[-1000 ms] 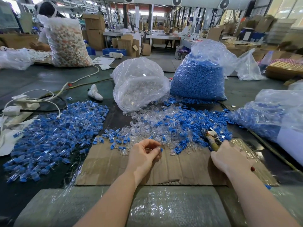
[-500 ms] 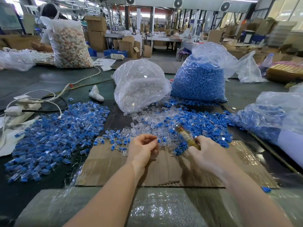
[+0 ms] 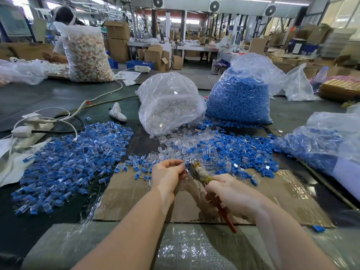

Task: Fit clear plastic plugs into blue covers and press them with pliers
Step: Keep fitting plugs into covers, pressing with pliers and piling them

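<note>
Left hand: the left hand (image 3: 168, 174) is held above the cardboard sheet (image 3: 132, 193), fingers curled; a small piece (image 3: 186, 166) is pinched at the fingertips, too small and blurred for it to be told whether plug and cover are joined.
Right hand: the right hand (image 3: 228, 190) is wrapped round the handles of the pliers (image 3: 201, 173); a red handle end is seen sticking out below the palm toward 5 o'clock.
Pliers: the nose is pointed toward 10 o'clock and is met by the pinched piece at the left fingertips; whether the jaws are closed cannot be told.
Loose mix: clear plugs and blue covers (image 3: 218, 149) are spread at 12 to 1 o'clock of the hands, just beyond the cardboard.
Assembled pile: blue-and-clear pieces (image 3: 74, 160) are heaped at 9 to 10 o'clock, on the dark table (image 3: 39, 98).
Bag of clear plugs: a clear bag (image 3: 169, 103) is set at 12 o'clock.
Bag of blue covers: a fuller bag (image 3: 239, 100) is stood just beside it, at 1 o'clock.
Third bag: a bag holding blue pieces (image 3: 319, 143) is laid at 3 o'clock.
</note>
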### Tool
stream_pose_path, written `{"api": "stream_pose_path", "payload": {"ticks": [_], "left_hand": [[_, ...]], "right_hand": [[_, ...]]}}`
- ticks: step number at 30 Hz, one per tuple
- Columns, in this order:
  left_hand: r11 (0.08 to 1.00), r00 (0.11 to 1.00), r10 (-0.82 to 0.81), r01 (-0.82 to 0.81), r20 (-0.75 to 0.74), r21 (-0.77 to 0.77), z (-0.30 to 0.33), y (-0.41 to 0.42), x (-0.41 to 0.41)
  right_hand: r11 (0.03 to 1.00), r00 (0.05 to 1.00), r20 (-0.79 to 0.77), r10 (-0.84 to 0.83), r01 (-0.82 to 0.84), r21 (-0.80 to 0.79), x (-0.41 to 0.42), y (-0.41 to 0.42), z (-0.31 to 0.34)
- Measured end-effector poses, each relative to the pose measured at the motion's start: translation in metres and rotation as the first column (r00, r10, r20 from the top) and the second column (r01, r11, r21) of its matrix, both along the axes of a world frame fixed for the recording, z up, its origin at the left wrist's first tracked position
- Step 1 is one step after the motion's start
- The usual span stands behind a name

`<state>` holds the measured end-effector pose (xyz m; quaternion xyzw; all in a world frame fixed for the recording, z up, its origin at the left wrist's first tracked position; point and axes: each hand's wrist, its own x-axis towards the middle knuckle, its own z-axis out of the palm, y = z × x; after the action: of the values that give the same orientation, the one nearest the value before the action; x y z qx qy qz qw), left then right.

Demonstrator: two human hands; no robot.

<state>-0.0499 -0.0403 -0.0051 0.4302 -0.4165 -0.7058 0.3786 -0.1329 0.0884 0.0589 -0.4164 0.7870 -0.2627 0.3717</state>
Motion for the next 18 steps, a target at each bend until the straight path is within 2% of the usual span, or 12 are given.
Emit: {"api": "stream_pose_path", "payload": {"ticks": [7,18], "left_hand": [[0.999,0.999,0.041,-0.041,0.016,-0.023,-0.001,0.004,-0.002],[0.999,0.998,0.048,-0.048,0.034,-0.006,0.007,0.008,-0.001]], "right_hand": [[0.998,0.998,-0.048,0.046,-0.043,0.05,0.002,0.005,0.011],[0.995,0.988,-0.114,0.101,-0.102,-0.003,0.004,0.004,0.006]]}}
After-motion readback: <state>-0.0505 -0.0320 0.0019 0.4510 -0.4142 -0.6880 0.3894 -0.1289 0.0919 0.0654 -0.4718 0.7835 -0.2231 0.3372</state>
